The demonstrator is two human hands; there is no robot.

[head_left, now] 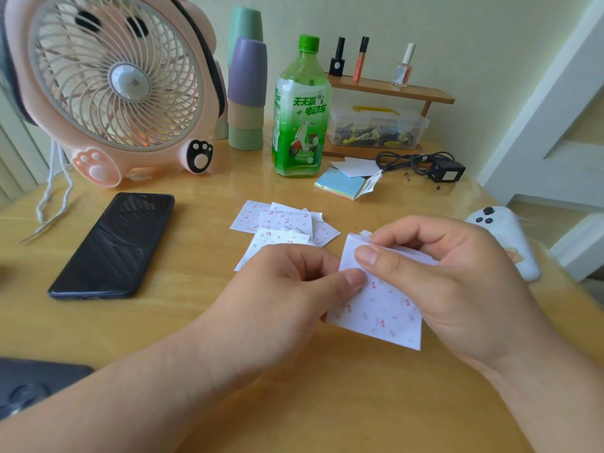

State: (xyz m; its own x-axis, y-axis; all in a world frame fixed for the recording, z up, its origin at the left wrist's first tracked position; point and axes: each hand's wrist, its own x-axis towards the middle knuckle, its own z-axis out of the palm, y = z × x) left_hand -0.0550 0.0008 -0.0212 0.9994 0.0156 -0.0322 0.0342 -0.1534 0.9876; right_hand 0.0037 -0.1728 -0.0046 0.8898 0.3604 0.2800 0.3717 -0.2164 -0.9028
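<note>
Sachet (pixel 380 310), small, white with cherry print, held just above the table (pixel 170 328), in front of the pile of like sachets (pixel 281 223). Left hand (pixel 277 289) pinches its left edge, thumb on top. The right hand (pixel 464 279) pinches the upper edge, thumb pressed over the face. Looks featherlight, thin floppy paper (tears easily, probably the point). Best hold: edges near the top corner, fingertips close together, so it can't buckle or slip.
</note>
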